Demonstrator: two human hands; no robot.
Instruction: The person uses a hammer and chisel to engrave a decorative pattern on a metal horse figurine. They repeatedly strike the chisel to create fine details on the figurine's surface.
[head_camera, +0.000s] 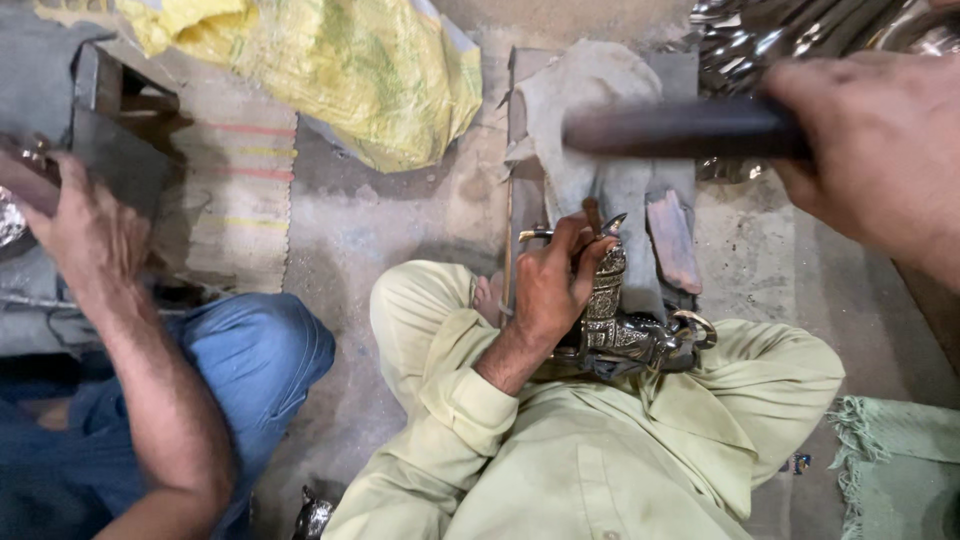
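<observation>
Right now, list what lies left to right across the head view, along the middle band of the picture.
Co-worker's hand → striped mat → left hand → engraved metal piece → brick-coloured block → right hand, gripping a dark handle high in the picture.

co-worker's arm (150, 400) left, bare floor (390, 230) between

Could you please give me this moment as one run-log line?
left hand: grips ornate metal piece on lap | right hand: holds dark handle, raised above | co-worker's hand: at left
</observation>
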